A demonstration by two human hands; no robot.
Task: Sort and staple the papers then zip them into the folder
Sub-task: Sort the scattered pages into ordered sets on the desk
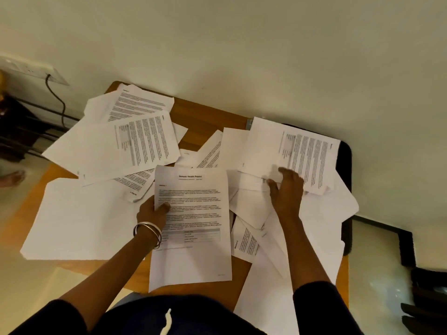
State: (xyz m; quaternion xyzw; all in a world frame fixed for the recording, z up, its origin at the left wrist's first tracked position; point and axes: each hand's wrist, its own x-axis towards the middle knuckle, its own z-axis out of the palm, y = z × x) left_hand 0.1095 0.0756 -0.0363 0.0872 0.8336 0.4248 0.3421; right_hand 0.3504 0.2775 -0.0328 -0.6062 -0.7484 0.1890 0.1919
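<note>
Several printed sheets lie scattered over a small wooden table point(198, 114). My left hand point(152, 212), with bangles on the wrist, grips the left edge of a titled report page point(193, 226) at the table's front middle, thumb on top. My right hand point(286, 192) rests on the loose pile at the right, fingers pinching the lower edge of a printed sheet with a table on it point(304, 155). A dark folder point(346, 153) shows under the papers at the table's right edge. No stapler is visible.
Blank or face-down sheets point(79, 218) overhang the table's left and front-right edges. A wall runs close behind the table. A wall socket with a black cable point(54, 93) is at the left, and a bare foot of another person point(13, 177) stands on the floor at far left.
</note>
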